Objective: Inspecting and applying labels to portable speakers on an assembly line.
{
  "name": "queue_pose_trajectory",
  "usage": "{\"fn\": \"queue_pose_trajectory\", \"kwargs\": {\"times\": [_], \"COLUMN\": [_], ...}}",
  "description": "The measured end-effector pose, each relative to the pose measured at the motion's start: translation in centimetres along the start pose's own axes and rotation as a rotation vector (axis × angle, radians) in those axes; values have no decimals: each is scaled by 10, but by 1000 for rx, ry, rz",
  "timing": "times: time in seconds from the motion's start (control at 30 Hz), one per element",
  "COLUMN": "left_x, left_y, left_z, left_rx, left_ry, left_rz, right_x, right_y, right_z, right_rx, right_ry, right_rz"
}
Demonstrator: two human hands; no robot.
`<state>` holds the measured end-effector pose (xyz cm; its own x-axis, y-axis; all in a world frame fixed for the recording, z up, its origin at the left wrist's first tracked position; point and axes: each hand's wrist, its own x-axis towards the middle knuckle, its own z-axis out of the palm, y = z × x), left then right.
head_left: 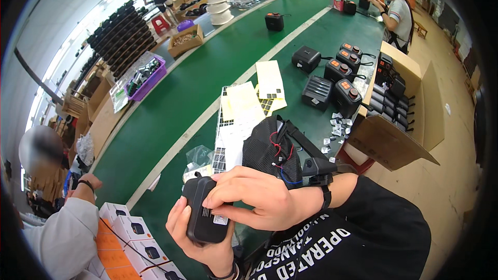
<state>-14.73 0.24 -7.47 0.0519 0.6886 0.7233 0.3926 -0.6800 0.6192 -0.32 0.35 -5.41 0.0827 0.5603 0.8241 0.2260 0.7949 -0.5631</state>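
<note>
A rounded black device with a small pale label on its face is held up over the green bench. My left hand wraps round its lower end and left side, fingers closed. My right hand lies across the top and right side, its bent fingers pressed against the face beside the label; whether they pinch anything small is hidden. Just beyond are sticker sheets, some yellow and some white with black squares, and a crumpled clear plastic bag. A black mesh item with red and blue wires sits behind my right wrist.
Several black devices with orange buttons stand at the right, near an open carton of more. White scraps lie beside them. White and orange boxes stand lower left, near another person's arm. Another person works far right.
</note>
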Motion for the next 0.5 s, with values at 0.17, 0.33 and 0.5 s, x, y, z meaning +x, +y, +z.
{"fn": "queue_pose_trajectory", "kwargs": {"times": [0.17,0.33,0.5], "left_x": [-2,0,0], "left_y": [-4,-3,-1], "left_z": [-5,-7,-4], "left_rx": [82,179,115], "left_ry": [-43,-69,-41], "left_rz": [105,158,152], "right_x": [7,8,4], "right_y": [-3,0,-1], "right_z": [-5,0,-1], "right_rx": [84,-56,-32], "right_ry": [-45,-69,-76], "right_rz": [114,-33,-60]}}
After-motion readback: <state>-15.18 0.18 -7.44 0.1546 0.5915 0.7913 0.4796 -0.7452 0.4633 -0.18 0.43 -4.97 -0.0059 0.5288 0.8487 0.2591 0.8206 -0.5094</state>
